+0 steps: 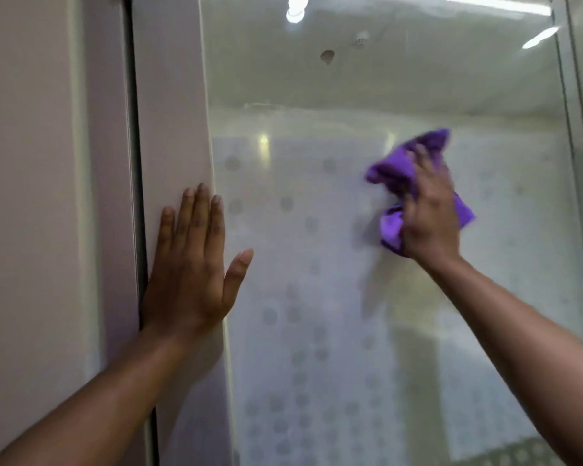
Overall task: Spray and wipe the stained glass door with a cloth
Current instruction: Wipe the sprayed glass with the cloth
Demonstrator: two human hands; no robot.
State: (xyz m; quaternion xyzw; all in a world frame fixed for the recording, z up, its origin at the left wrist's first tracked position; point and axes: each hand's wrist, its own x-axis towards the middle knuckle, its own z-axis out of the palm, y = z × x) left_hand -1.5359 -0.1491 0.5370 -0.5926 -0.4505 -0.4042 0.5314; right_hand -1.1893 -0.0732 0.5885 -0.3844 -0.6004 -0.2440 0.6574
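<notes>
The glass door [317, 230] fills the middle and right of the view, with a frosted dotted pattern on its lower part and light reflections near the top. My right hand [429, 213] presses a crumpled purple cloth [392, 173] flat against the glass at mid height; the cloth is blurred. My left hand [191, 264] lies flat, fingers spread, on the pale door frame [172, 129] at the glass's left edge, its thumb over the glass. No spray bottle is in view.
A pale wall panel [31, 196] stands to the left, divided from the frame by a dark vertical gap [137, 196]. A metal edge strip [576, 129] runs down the right side of the glass.
</notes>
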